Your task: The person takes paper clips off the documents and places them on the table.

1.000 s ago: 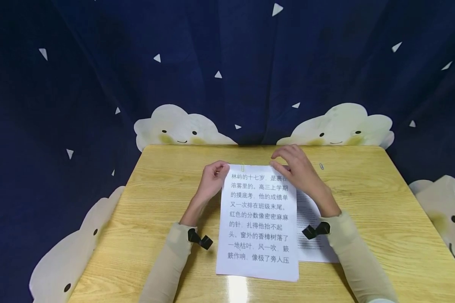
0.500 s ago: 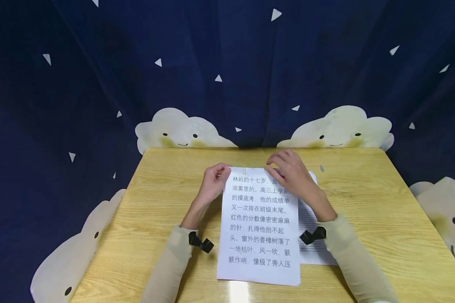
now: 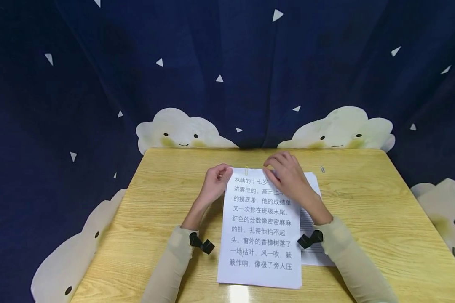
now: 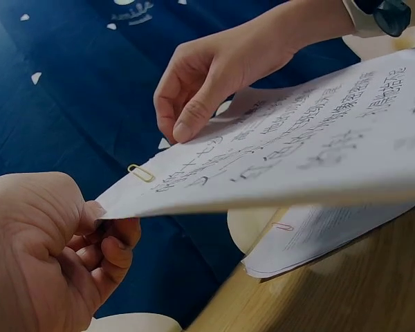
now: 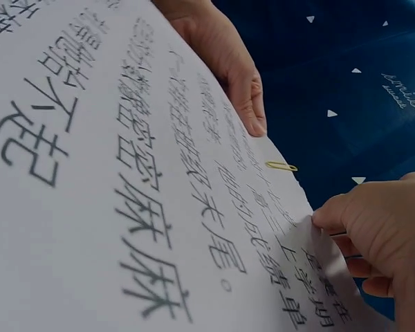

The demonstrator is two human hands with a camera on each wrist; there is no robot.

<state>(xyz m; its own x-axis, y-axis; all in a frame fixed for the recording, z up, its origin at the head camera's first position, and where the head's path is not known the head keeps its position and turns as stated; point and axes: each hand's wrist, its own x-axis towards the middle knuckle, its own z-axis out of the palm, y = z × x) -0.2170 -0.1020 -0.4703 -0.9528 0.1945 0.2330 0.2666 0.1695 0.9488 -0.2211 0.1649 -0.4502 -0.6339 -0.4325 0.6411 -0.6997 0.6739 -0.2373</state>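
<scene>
A white sheaf of paper [image 3: 261,235] with large printed Chinese characters is raised above the table in the left wrist view. My left hand [image 3: 215,181] pinches its top left corner between thumb and curled fingers. On the top edge sits a yellow paper clip [image 3: 246,171], between my two hands. My right hand [image 3: 288,176] grips that edge right of the clip, thumb on the printed face and fingers behind. The right wrist view shows the clip [image 5: 282,167] and the right thumb [image 5: 325,216] at the edge. Paper behind the fingers is hidden.
Partly under the raised sheaf lies another printed stack [image 3: 318,252] in smaller type; a reddish clip [image 4: 283,227] shows on it. A blue paper clip [image 3: 322,169] lies on the wooden table [image 3: 371,210] at back right. A dark blue curtain [image 3: 197,54] hangs behind.
My right hand has slid left along the top edge, closer to the yellow clip, uncovering more of the lower stack. My left hand keeps its hold on the corner.
</scene>
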